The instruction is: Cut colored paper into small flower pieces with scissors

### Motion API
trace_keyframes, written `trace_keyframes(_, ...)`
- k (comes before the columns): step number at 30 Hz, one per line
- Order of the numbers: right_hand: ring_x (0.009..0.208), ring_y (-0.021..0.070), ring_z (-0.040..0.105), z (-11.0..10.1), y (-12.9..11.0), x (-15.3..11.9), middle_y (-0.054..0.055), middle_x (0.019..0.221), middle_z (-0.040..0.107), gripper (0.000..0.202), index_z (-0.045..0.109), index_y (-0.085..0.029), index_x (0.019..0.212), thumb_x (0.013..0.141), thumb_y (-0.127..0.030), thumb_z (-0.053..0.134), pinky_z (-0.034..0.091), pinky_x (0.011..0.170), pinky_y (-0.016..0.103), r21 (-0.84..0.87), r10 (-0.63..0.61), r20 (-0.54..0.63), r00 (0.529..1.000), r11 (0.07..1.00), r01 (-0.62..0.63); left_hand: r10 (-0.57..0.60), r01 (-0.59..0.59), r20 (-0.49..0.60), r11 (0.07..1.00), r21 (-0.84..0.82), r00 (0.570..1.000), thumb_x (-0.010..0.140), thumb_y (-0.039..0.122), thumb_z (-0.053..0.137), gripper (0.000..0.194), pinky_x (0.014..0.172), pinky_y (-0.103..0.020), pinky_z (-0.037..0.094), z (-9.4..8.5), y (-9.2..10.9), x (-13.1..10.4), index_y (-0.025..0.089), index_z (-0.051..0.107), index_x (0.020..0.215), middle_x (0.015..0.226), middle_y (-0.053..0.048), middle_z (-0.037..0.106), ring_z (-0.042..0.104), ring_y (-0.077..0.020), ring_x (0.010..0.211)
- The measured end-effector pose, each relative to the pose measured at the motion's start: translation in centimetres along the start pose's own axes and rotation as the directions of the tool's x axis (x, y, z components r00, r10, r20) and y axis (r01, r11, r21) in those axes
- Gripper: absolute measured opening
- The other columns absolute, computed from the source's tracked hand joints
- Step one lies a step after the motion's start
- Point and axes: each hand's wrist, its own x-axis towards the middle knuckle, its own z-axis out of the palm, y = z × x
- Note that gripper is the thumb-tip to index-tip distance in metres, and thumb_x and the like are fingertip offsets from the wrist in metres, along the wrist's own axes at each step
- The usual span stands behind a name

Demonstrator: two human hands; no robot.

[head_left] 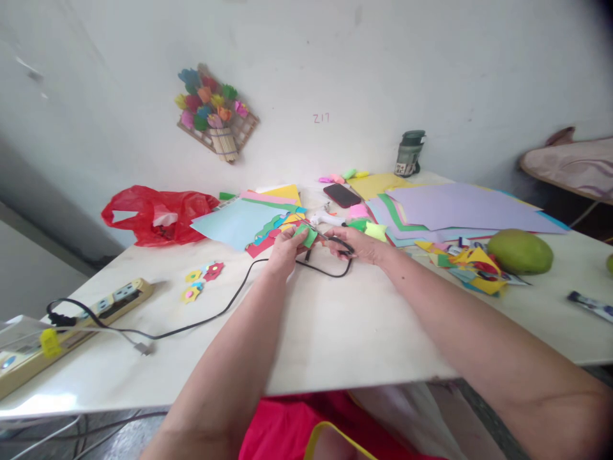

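Note:
Near the middle of the white table, my left hand (286,250) pinches a small piece of green paper (307,236). My right hand (359,246) is closed around the black handles of a pair of scissors (341,245). The scissor blades point left towards the green paper; whether they touch it I cannot tell. Just behind my hands lie cut coloured paper strips (268,235) and a white glue gun (328,218). A black cord (239,289) runs across the table beneath my hands. Small paper flowers (192,292) lie to the left.
A power strip (112,306) lies at left, a red plastic bag (158,211) behind it. Coloured sheets (460,204), a phone (341,195) and a bottle (410,153) are towards the back. Paper scraps (472,265) and a green fruit (520,251) sit at right.

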Motion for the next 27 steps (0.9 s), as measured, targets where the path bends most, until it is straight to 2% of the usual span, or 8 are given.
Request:
trace_keyframes(8,0.042,0.0060,0.042,-0.05,0.12,0.04,-0.004,0.057,0.051,0.018,0.057,-0.017,0.083,0.078,-0.034,0.063,0.030,0.037,0.018,-0.038,0.003,-0.013,1.000,0.999,-0.003,-0.012,0.012,-0.008,1.000,0.002,1.000,0.065,0.037,0.076,0.029,0.075,-0.030,0.051,0.03,-0.04,0.04,0.016,0.062,0.079,0.073,-0.002,0.068,0.068,-0.0166,0.074)
trace_keyframes(16,0.040,0.0045,0.039,0.35,-0.35,-0.16,-0.006,0.054,0.047,0.023,0.056,-0.016,0.084,0.076,-0.035,0.066,0.028,0.035,0.017,-0.092,0.011,-0.032,0.999,0.996,-0.014,-0.026,0.025,-0.026,1.000,-0.010,0.999,0.063,0.035,0.077,0.029,0.073,-0.028,0.051,0.14,-0.02,0.01,0.016,0.062,0.077,0.072,-0.002,0.068,0.067,-0.0165,0.073)
trace_keyframes(27,0.040,0.0045,0.039,0.45,-0.61,-0.21,-0.007,0.052,0.045,0.024,0.054,-0.016,0.079,0.077,-0.036,0.066,0.028,0.035,0.016,-0.098,0.018,-0.032,0.999,0.995,-0.021,-0.024,0.024,0.005,1.000,0.002,1.000,0.063,0.036,0.077,0.031,0.072,-0.029,0.051,0.01,0.00,0.05,0.015,0.062,0.079,0.070,-0.002,0.068,0.067,-0.0162,0.070)
